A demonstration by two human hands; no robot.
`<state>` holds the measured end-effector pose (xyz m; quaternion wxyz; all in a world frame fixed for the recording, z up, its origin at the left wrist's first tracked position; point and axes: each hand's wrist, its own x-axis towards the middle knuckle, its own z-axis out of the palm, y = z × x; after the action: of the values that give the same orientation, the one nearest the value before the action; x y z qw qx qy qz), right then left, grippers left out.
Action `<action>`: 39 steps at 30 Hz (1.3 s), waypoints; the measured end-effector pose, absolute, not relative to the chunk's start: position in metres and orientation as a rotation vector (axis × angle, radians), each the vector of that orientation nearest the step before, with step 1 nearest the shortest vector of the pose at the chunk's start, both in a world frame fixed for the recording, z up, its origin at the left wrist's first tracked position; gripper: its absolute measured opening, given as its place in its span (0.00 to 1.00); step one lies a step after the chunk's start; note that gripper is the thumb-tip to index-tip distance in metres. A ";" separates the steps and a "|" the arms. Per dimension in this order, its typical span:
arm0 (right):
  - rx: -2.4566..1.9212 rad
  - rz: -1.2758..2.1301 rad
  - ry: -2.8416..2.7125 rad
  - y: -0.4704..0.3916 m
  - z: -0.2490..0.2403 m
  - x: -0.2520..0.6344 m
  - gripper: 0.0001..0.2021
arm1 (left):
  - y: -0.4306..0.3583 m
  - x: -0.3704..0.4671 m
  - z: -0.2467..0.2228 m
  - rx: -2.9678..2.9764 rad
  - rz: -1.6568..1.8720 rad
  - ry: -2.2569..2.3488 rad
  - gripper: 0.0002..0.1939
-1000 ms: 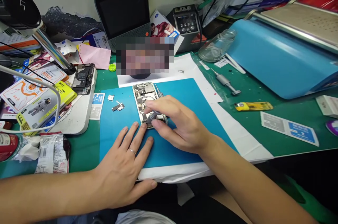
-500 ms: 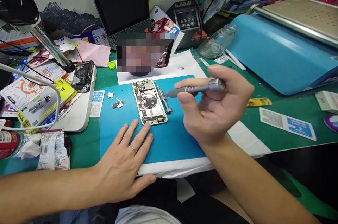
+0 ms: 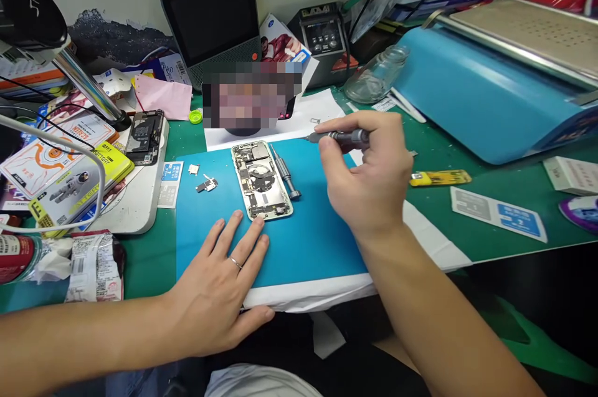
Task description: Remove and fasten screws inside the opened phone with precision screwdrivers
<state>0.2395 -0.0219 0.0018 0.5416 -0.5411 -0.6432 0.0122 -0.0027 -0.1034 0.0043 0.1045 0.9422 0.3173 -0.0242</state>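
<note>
An opened phone [image 3: 261, 182], its inner parts bare, lies on the blue mat [image 3: 308, 253]. My left hand [image 3: 224, 285] rests flat with fingers spread, a fingertip at the phone's near edge. In my right hand [image 3: 369, 179] a grey screwdriver [image 3: 341, 136] is pinched between thumb and fingers, held above the mat to the right of the phone, tip pointing left. A second screwdriver [image 3: 284, 172] lies along the phone's right side. Two small phone parts, a metal piece [image 3: 193, 169] and a dark bracket-like piece [image 3: 207, 184], sit left of the phone.
Another opened phone [image 3: 144, 138] lies at left beside battery boxes [image 3: 84, 182] and a lamp pole [image 3: 91, 88]. Behind stand a screen device [image 3: 212, 10] and a glass jar [image 3: 378, 76]. A small tray-like piece [image 3: 315, 121] lies on white paper. A yellow strip [image 3: 441, 178] is at right.
My right hand has turned and moved slightly left, bringing the screwdriver higher in view with its tip lowered toward the mat's far edge. My left hand stays in place.
</note>
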 end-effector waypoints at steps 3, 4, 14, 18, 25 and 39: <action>-1.349 0.040 -1.633 -0.020 0.003 0.242 0.08 | -0.103 -0.003 0.004 2.771 -0.079 0.939 0.42; -1.367 0.070 -1.664 -0.019 0.003 0.243 0.09 | -0.103 -0.003 0.004 2.772 -0.081 0.940 0.42; -1.603 0.279 -1.954 -0.012 -0.008 0.243 0.04 | -0.104 -0.005 0.003 2.793 -0.104 0.945 0.43; -1.547 0.303 -1.974 -0.012 -0.010 0.242 0.10 | -0.104 -0.005 0.004 2.804 -0.087 0.942 0.43; -1.548 0.273 -1.946 -0.011 -0.013 0.242 0.10 | -0.103 -0.007 0.005 2.804 -0.062 0.933 0.43; -1.551 0.150 -1.988 -0.013 -0.010 0.240 0.15 | -0.104 -0.007 0.006 2.838 -0.064 0.937 0.44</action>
<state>0.2396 -0.0130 -0.0104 0.3031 -0.5853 -0.7499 0.0565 -0.0071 -0.1038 0.0057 0.0762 0.9466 0.3127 -0.0215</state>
